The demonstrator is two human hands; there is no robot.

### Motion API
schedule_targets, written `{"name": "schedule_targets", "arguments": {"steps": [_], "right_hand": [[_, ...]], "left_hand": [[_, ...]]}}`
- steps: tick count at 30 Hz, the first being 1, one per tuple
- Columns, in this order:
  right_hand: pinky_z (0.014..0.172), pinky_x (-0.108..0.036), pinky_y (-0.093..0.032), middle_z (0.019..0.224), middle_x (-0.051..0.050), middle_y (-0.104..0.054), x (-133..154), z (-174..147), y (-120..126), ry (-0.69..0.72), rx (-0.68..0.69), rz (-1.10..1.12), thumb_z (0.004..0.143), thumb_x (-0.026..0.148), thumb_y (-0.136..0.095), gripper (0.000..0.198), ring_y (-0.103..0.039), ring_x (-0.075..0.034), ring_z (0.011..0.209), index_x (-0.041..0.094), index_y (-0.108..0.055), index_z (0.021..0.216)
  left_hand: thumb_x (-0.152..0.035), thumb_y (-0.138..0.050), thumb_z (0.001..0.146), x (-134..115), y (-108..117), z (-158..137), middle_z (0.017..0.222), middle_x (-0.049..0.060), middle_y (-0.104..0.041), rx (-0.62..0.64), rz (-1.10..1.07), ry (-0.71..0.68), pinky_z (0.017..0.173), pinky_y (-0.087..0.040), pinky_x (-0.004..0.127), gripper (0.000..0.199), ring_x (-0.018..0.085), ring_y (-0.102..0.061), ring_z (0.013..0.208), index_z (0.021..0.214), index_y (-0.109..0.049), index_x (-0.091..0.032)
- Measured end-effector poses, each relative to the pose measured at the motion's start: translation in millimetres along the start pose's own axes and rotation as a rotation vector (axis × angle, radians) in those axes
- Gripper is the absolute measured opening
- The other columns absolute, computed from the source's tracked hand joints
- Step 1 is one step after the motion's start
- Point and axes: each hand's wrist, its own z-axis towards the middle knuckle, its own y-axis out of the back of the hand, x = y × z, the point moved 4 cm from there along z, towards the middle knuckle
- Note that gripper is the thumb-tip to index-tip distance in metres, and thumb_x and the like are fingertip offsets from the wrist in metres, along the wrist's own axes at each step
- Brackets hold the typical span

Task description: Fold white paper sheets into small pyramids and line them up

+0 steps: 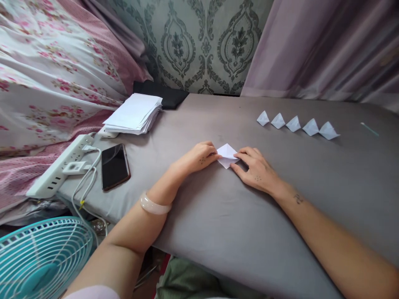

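A small piece of folded white paper (227, 153) lies on the grey-covered table, diamond-shaped with creases showing. My left hand (204, 156) grips its left corner, thumb on top and fingers curled in. At the opposite corner my right hand (254, 168) holds the paper between thumb and fingers. Farther back on the right stand several folded paper boats (293, 123) in a slanting row. A stack of white paper sheets (134, 113) rests at the back left.
Left of my arm lies a black phone (115, 167). Beside it a white power strip (59, 168) with plugged cables hangs along the table edge. A turquoise fan (43, 257) stands below left. A thin stick (370, 129) lies far right, and curtains (299, 45) hang behind.
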Motion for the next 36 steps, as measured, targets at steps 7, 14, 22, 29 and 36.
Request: {"name": "schedule_targets", "arguments": {"steps": [7,14,22,29,36], "right_hand": [[0.083,-0.044,-0.049,0.104,-0.009,-0.064,-13.9,3.7,-0.1,-0.117,-0.030,-0.007,0.092,0.033,-0.046,0.027,-0.056,-0.026,0.096,0.022,-0.071,0.093],[0.081,-0.040,-0.049,0.098,-0.007,-0.065,-24.4,10.5,-0.7,-0.278,-0.116,0.103,0.086,0.032,-0.053,0.021,-0.061,-0.022,0.086,0.023,-0.070,0.078],[0.078,-0.040,-0.049,0.097,-0.009,-0.063,-27.1,15.3,-1.4,-0.354,-0.129,0.114,0.082,0.032,-0.057,0.020,-0.060,-0.021,0.078,0.021,-0.061,0.066],[0.080,-0.039,-0.049,0.093,-0.009,-0.059,-31.0,16.4,-5.1,-0.385,-0.110,0.071,0.080,0.032,-0.059,0.016,-0.059,-0.022,0.082,0.021,-0.057,0.067],[0.080,-0.037,-0.047,0.093,-0.007,-0.056,-33.5,16.7,-7.0,-0.393,-0.092,0.089,0.080,0.033,-0.060,0.015,-0.058,-0.021,0.084,0.021,-0.058,0.072]], "left_hand": [[-0.021,-0.049,0.089,5.4,-1.6,1.5,0.089,0.009,-0.065,-0.099,0.006,0.132,0.076,-0.048,0.028,0.022,0.015,-0.060,0.077,0.084,-0.069,-0.014],[-0.024,-0.057,0.084,11.5,-9.4,2.8,0.081,0.007,-0.062,-0.238,-0.053,0.376,0.076,-0.050,0.032,0.016,0.015,-0.057,0.070,0.077,-0.067,-0.015],[-0.026,-0.062,0.082,16.9,-11.7,5.5,0.082,0.007,-0.057,-0.279,-0.051,0.441,0.079,-0.049,0.035,0.017,0.016,-0.056,0.074,0.069,-0.060,-0.015],[-0.026,-0.061,0.083,18.6,-16.0,6.6,0.090,0.008,-0.055,-0.252,-0.040,0.475,0.082,-0.048,0.036,0.015,0.016,-0.054,0.076,0.072,-0.059,-0.015],[-0.026,-0.059,0.086,17.1,-20.5,5.1,0.097,0.010,-0.053,-0.238,-0.079,0.448,0.087,-0.046,0.036,0.012,0.018,-0.054,0.087,0.084,-0.060,-0.015]]}}
